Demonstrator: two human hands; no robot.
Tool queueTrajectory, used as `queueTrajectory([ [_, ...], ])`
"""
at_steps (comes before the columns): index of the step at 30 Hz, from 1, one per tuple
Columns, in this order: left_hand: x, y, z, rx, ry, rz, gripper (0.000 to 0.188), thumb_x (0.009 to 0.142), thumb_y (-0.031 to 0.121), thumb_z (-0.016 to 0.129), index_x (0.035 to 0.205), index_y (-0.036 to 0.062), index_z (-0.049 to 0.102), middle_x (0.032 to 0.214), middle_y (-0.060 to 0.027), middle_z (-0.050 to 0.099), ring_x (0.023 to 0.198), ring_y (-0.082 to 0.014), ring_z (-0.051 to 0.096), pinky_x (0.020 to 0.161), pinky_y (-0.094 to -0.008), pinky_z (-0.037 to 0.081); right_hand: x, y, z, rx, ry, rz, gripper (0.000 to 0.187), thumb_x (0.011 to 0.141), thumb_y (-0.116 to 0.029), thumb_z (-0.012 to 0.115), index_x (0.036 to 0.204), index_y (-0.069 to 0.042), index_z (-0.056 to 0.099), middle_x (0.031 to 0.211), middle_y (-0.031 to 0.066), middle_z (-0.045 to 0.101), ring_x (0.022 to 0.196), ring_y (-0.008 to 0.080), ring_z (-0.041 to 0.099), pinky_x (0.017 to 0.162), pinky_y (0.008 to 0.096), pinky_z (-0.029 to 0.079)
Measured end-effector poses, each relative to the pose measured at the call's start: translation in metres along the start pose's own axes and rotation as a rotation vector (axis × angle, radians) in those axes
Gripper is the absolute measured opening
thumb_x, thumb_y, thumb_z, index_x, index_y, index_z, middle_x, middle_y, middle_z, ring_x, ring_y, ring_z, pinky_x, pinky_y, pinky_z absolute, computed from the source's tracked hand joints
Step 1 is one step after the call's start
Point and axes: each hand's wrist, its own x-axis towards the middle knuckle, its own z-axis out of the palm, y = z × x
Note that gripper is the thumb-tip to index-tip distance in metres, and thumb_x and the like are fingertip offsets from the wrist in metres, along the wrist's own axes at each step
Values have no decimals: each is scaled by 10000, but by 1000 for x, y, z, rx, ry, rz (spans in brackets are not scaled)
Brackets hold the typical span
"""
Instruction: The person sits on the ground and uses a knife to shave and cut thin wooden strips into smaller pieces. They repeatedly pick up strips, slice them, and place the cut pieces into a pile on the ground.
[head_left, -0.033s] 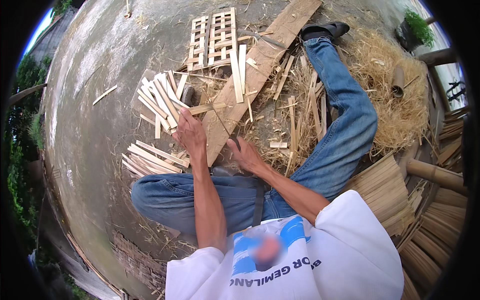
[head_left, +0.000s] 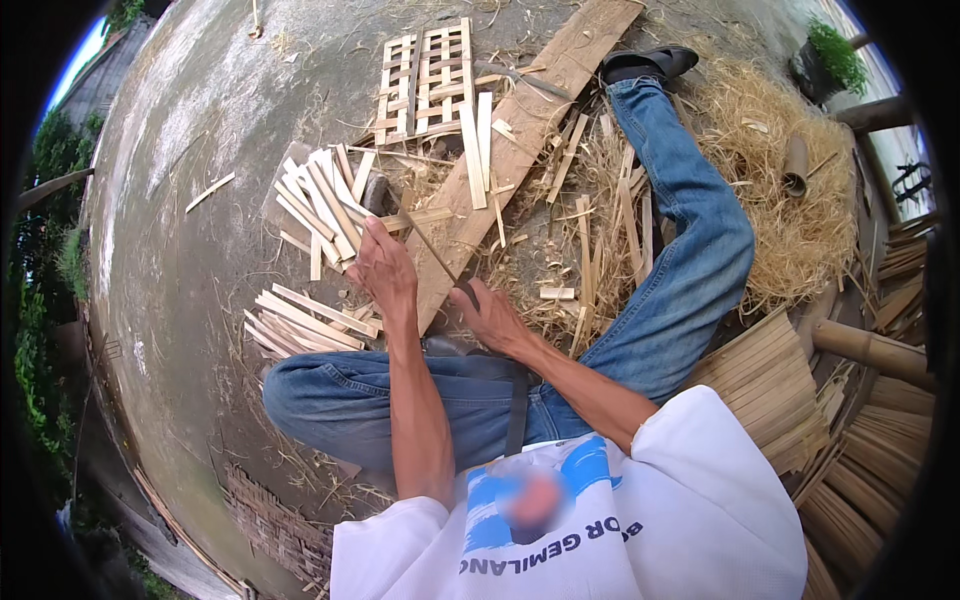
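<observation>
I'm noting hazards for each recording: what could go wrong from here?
The knife in the right hand crosses the wooden strip close to the bare left hand; a slip might cut the fingers.

Two loose strips lie partly over the plank and could get knocked or get in the way.
</observation>
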Motion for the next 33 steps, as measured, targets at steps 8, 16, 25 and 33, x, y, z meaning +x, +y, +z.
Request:
queueTrajectory([
  [8, 9, -3, 13, -8, 67, 34, 657, 1098, 500, 250, 928, 45, 692, 695, -81, 659, 815, -321, 637, 1040, -489, 307, 15, 10, -9, -11, -61, 129, 645, 1054, -575, 429, 941, 50, 538, 765, 332, 633, 803, 493, 670, 711, 561, 505],
  [16, 4, 11, 10, -1, 67, 80, 570, 1110, 429, 284, 969, 44, 680, 745, -155, 685, 858, -390, 643, 967, -500, 349, 23, 15, -16, -83, -5, 204, 662, 1057, -571, 424, 947, 67, 561, 703, 269, 639, 767, 448, 697, 683, 534, 520],
  [25, 7, -5, 17, 17, 178, 116, 588, 1110, 423, 304, 878, 36, 681, 701, -147, 679, 773, -383, 633, 917, -481, 370, 3, -7, -14, -10, -82, -47, 632, 1059, -564, 442, 917, 45, 537, 674, 249, 635, 680, 440, 684, 661, 517, 516],
  [33, 6, -4, 15, -50, 110, 90, 607, 1112, 420, 301, 814, 34, 664, 649, -109, 669, 730, -366, 628, 907, -481, 360, 4, 2, -14, -2, -111, 66, 648, 1049, -583, 443, 1021, 55, 555, 818, 316, 651, 809, 493, 670, 723, 570, 479],
])
